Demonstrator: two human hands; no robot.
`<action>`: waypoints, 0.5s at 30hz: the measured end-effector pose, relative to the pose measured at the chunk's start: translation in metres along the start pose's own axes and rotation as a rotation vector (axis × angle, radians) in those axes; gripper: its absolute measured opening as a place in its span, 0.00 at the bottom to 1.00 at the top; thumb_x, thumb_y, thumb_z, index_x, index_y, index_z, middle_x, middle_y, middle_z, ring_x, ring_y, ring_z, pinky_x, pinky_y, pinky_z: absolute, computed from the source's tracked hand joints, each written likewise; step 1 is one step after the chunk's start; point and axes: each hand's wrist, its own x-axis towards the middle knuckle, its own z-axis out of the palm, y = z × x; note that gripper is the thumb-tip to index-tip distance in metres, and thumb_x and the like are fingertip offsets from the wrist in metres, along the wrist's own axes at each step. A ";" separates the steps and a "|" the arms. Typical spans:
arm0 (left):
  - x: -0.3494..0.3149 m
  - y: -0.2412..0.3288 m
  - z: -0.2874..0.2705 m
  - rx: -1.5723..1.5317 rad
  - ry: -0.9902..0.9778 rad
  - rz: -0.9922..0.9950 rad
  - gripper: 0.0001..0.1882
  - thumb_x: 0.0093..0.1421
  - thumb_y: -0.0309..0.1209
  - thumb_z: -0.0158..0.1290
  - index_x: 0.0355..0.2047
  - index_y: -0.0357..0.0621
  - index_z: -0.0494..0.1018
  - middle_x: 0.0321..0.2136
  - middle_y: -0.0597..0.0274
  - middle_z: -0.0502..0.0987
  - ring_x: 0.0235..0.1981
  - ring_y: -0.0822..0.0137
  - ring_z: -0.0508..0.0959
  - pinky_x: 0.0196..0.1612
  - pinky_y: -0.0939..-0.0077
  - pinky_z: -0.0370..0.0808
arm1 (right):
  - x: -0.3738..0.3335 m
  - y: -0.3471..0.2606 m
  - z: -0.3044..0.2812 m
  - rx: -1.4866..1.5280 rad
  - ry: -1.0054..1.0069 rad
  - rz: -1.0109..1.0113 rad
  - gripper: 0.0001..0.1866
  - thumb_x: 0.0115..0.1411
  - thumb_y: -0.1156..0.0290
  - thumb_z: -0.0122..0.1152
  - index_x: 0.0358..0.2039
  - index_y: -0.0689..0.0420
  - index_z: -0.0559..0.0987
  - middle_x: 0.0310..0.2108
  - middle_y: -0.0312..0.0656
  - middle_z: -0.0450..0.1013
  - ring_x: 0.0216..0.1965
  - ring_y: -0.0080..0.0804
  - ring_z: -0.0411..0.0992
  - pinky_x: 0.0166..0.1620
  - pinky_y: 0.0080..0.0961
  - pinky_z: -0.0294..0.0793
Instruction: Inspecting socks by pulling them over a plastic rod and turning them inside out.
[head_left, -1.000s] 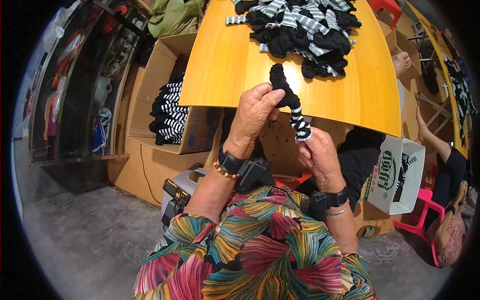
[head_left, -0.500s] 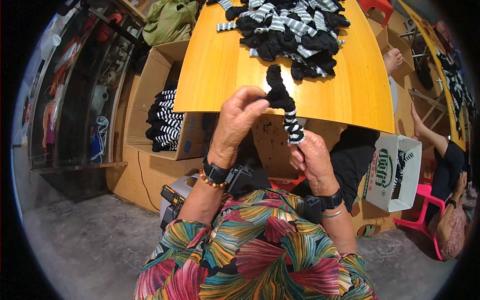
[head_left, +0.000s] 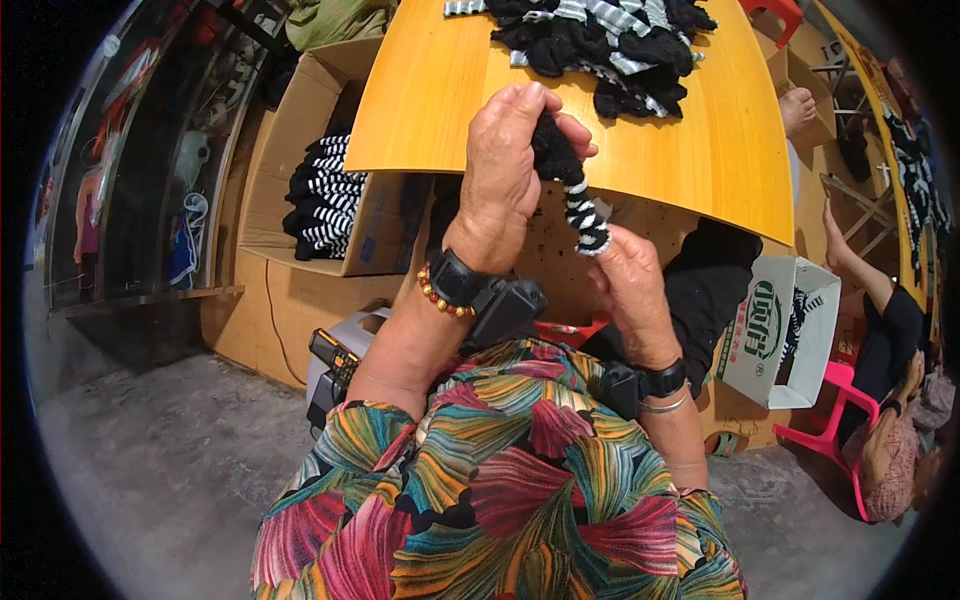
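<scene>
Dark, open shelving crowded with objects lines the far left of the room, above a grey concrete floor. Next along stands an open cardboard box holding a stack of black knitwear with white stripes, and a green sack bulges just behind it. Lower down, a yellow-and-black device rests on something grey beside the person. Just right of the box begins the near edge of a glossy yellow table. Wearing a black wrist strap and a beaded bracelet, the left hand is raised at this edge, its fingers curled around the black upper part of a knitted piece; its thumb cannot be made out clearly. That piece hangs between the two hands, its black-and-white striped end pointing down. Slightly lower and to the right, the right hand pinches the pale rim of this striped end between thumb and forefinger. Beyond the hands, a loose pile of black and grey-striped knitwear lies on the table. Farther right are a white carton with green print, more striped knitwear inside it, and a bright pink stool near another seated person.
</scene>
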 end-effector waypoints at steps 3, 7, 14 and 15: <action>-0.008 -0.017 0.003 -0.092 0.249 -0.011 0.15 0.61 0.42 0.42 0.30 0.41 0.64 0.14 0.60 0.70 0.14 0.70 0.71 0.18 0.79 0.70 | -0.002 0.009 0.008 0.199 -0.063 0.136 0.12 0.59 0.62 0.50 0.26 0.57 0.72 0.10 0.26 0.57 0.10 0.11 0.51 0.13 0.10 0.48; -0.015 -0.021 0.000 -0.102 0.134 0.025 0.16 0.61 0.43 0.42 0.29 0.42 0.64 0.14 0.61 0.69 0.13 0.72 0.69 0.15 0.80 0.68 | 0.003 0.005 0.012 0.238 -0.153 0.120 0.14 0.60 0.61 0.48 0.25 0.58 0.71 0.10 0.29 0.57 0.09 0.14 0.50 0.13 0.12 0.50; -0.009 -0.019 -0.015 -0.114 0.154 0.064 0.15 0.61 0.41 0.42 0.26 0.42 0.64 0.15 0.60 0.70 0.15 0.70 0.71 0.19 0.79 0.70 | 0.003 -0.001 0.000 0.008 -0.128 0.093 0.13 0.60 0.63 0.48 0.24 0.58 0.73 0.10 0.25 0.56 0.11 0.10 0.51 0.14 0.10 0.47; -0.009 -0.017 -0.013 -0.111 0.168 0.077 0.15 0.61 0.41 0.42 0.26 0.42 0.64 0.15 0.60 0.70 0.15 0.70 0.71 0.19 0.78 0.70 | 0.004 0.000 0.000 -0.028 -0.113 0.060 0.13 0.60 0.63 0.49 0.24 0.58 0.73 0.10 0.25 0.56 0.11 0.10 0.50 0.14 0.10 0.46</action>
